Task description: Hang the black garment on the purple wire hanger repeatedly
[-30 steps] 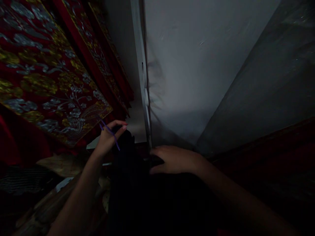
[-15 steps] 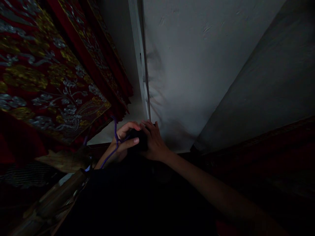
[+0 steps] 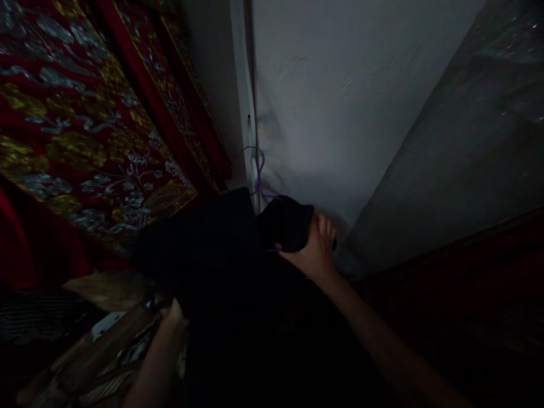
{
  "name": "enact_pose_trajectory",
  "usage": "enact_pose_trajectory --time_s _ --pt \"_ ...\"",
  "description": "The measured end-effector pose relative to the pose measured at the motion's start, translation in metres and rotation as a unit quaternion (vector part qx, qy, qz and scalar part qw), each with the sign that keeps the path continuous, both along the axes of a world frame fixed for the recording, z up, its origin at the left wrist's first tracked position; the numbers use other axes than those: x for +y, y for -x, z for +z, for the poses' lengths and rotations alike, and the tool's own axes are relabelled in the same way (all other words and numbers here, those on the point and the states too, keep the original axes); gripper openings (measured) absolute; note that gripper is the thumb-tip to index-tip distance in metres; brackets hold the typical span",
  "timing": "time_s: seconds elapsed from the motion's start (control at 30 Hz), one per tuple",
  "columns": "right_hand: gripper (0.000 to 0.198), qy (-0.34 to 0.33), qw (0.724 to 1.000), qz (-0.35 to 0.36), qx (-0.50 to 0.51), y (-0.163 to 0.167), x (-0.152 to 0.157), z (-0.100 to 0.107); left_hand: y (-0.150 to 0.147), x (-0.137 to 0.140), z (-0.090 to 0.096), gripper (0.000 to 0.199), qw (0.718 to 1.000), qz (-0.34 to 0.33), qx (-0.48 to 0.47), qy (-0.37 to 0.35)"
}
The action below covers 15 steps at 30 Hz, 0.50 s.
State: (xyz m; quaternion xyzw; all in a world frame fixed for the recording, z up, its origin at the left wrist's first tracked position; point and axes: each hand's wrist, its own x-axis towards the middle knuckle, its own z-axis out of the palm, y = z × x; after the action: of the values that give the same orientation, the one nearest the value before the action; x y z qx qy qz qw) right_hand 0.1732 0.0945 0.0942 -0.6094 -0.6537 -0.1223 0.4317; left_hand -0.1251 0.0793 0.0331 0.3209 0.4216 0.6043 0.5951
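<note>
A dark, nearly black cloth point(image 3: 204, 243) spreads in front of my body, its upper left part fanned out toward the red hanging. My right hand point(image 3: 318, 246) is closed around a bunched, rounded part of dark cloth point(image 3: 287, 221), with the thumb below and the fingers over its right side. At the cloth's lower left edge is my left hand point(image 3: 175, 313); its fingers are hidden or too dark to make out. A thin purple cord point(image 3: 260, 170) loops up from the bunched part in front of the wall.
Red hangings point(image 3: 72, 113) with gold and silver embroidery fill the left side. A pale wall point(image 3: 323, 102) with a vertical strip point(image 3: 243, 73) stands ahead. Grey sheeting point(image 3: 459, 147) leans at the right. Wooden pieces point(image 3: 106, 334) lie at the lower left.
My hands were together at a dark bundle and are now apart. The left moved down and left; the right moved right with the bunched cloth. The purple cord left my left hand.
</note>
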Motion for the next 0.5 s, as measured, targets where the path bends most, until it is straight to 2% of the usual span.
enact_pose_trajectory --time_s 0.1,0.2,0.33,0.5 --pt "0.096 -0.006 0.997 -0.073 0.006 -0.018 0.009 0.029 0.001 -0.011 -0.018 0.056 0.997 -0.044 -0.047 0.044" --pt "0.092 0.002 0.995 -0.096 -0.003 -0.026 0.018 0.062 -0.006 -0.016 -0.022 0.060 0.995 -0.068 -0.067 0.033" --pt "0.088 0.021 0.996 -0.078 -0.030 -0.026 0.022 0.092 -0.016 -0.018 -0.016 0.057 0.999 0.011 -0.007 0.047" --pt "0.085 -0.006 0.997 -0.049 -0.054 -0.024 0.014 0.102 -0.025 -0.020 -0.007 0.057 0.993 0.063 0.067 0.073"
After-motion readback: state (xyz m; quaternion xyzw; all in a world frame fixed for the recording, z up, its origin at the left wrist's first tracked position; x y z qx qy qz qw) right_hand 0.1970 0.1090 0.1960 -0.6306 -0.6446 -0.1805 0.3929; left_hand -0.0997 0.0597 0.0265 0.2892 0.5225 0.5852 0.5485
